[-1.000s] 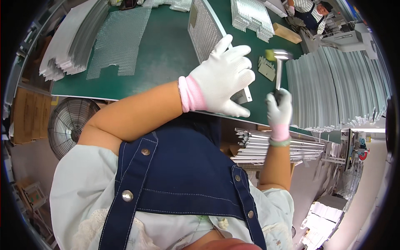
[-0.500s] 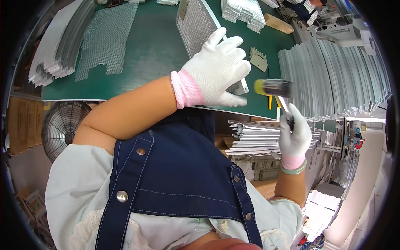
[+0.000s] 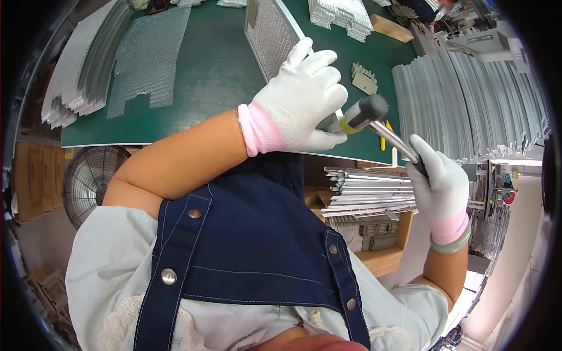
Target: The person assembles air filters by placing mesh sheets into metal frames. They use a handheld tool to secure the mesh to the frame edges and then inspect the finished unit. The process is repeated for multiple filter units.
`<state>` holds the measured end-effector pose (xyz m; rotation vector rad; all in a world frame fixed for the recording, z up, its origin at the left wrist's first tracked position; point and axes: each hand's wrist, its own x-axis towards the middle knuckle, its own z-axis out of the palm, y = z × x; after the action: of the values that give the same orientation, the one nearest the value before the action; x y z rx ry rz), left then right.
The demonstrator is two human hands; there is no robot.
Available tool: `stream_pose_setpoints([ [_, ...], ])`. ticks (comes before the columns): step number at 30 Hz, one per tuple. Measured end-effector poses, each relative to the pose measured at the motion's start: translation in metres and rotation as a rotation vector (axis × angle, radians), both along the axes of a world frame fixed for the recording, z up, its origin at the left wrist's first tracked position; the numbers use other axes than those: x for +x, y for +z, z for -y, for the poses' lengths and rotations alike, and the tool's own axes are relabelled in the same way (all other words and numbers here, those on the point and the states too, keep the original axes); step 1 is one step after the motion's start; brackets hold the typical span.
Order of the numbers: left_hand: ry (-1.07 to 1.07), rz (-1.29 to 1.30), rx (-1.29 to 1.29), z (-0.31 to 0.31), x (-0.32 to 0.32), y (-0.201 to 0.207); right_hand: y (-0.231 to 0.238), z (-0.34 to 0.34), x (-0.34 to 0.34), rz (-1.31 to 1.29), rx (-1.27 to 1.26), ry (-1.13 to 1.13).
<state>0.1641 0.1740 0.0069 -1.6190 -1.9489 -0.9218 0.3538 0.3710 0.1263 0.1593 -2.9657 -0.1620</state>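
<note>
Steadying the framed panel [image 3: 272, 44] on the counter [image 3: 211, 52] with the left hand [image 3: 301, 99] spread, keeping its thumb [image 3: 329, 140] clear of the hammer [image 3: 364, 112], should help the right hand [image 3: 442, 184], curled round the handle [image 3: 399, 140], tap squarely.

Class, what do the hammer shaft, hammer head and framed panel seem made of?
Hammer shaft: probably polished metal, from its bright highlights. Hammer head: dull dark end, perhaps rubber or plastic, lacking glare. Framed panel: perhaps metal mesh, its face silvery, textured.
</note>
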Motion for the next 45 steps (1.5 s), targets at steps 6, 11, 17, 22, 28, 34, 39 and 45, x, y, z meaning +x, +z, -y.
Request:
stream_pose_setpoints([
  [6, 0.019, -0.004, 0.056, 0.006, 0.004, -0.001, -0.040, -0.027, -0.032, 0.025, -0.678, -0.398],
  [11, -0.002, -0.005, -0.030, 0.000, 0.003, 0.009, -0.213, -0.109, -0.094, -0.148, -1.036, -0.478],
  [17, 0.004, 0.020, -0.009, 0.010, 0.003, 0.015, -0.065, -0.194, -0.169, -0.982, -0.411, -0.439],
  [22, -0.047, 0.025, -0.017, -0.001, 0.004, 0.020, 0.121, -0.223, -0.208, -0.913, 0.041, 0.100],
  [28, -0.059, 0.031, -0.003, -0.009, 0.007, 0.014, 0.186, -0.217, -0.230, -0.570, -1.353, 0.476],
  [34, -0.012, 0.045, -0.002, -0.013, 0.005, 0.005, 0.116, -0.050, -0.156, -0.512, -1.535, 0.763],
  [39, 0.021, -0.068, 0.132, -0.024, 0.005, 0.003, 0.077, 0.007, -0.116, -0.620, -1.524, 0.886],
  [45, 0.081, -0.131, 0.164, -0.025, 0.008, -0.002, 0.063, 0.010, -0.110, -0.814, -1.497, 0.821],
])
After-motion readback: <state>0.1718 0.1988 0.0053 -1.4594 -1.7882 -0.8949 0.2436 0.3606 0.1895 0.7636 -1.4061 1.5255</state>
